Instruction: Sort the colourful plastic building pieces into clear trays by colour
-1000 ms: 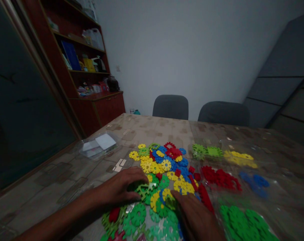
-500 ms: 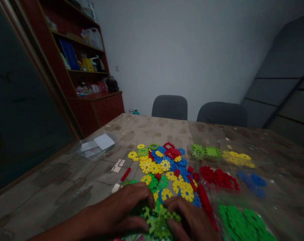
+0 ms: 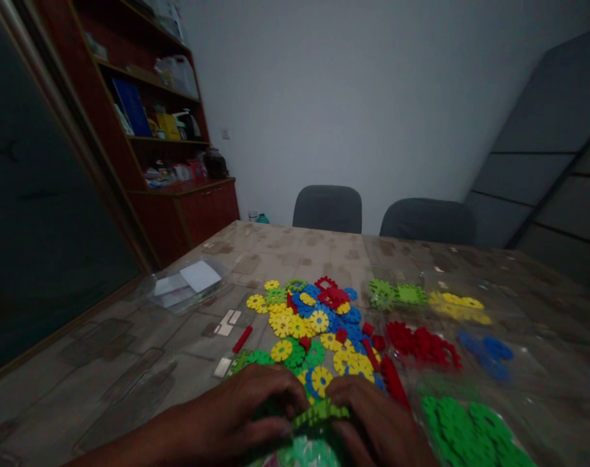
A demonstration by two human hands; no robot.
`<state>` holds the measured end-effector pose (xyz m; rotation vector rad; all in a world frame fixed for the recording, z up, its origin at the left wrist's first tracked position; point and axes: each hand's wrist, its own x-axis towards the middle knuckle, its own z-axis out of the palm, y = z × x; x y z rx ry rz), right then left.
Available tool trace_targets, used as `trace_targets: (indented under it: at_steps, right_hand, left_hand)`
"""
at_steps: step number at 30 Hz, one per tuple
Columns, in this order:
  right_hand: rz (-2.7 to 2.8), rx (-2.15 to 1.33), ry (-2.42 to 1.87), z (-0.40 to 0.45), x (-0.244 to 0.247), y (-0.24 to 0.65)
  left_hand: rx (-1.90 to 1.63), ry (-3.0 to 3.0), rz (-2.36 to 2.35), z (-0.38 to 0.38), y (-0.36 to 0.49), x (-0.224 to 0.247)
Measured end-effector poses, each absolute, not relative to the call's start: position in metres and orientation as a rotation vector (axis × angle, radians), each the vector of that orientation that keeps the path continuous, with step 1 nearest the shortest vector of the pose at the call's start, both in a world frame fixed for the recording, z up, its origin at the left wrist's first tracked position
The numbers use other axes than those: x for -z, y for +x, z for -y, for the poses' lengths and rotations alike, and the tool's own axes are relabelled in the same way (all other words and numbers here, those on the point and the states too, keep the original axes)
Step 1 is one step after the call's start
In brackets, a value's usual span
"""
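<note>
I see a light green piece (image 3: 321, 413) between the left grip (image 3: 256, 408) and the right grip (image 3: 375, 421). Past them are yellow wheels (image 3: 319, 322), blue wheels (image 3: 352, 316) and red pieces (image 3: 334, 298). The counter (image 3: 178, 350) all around is brown with a blocky pattern.

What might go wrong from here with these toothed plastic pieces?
The light-green toothed plastic piece, held between the left grip and right grip, might slip. The long red toothed plastic strip near the right grip could get nudged. The short red plastic rod, lying apart at left, might be overlooked.
</note>
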<state>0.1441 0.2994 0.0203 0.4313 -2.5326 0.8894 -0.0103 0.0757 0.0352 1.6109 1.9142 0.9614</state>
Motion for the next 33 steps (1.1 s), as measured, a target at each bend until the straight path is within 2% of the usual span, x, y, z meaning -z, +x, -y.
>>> trace_targets:
  at_steps: [4,8,12,23,33]
  right_hand:
    - [2.389,-0.691,0.154,-0.335,-0.055,0.142]
    - [2.358,-0.512,-0.212,-0.410,-0.088,0.129]
    - [2.467,-0.481,-0.455,-0.487,-0.095,0.100]
    - [2.867,-0.413,-0.344,-0.541,-0.058,0.037]
    - [3.007,-0.134,-0.285,-0.535,-0.061,0.042]
  left_hand:
    - [-1.014,1.652,-1.947,-0.076,-0.021,-0.035]
    - [-1.055,1.711,-1.919,-0.079,-0.028,-0.035]
    - [-1.038,1.758,-1.931,-0.080,-0.031,-0.033]
    - [-1.098,1.865,-1.955,-0.080,-0.042,-0.034]
    - [-1.119,1.859,-1.976,-0.078,-0.047,-0.031]
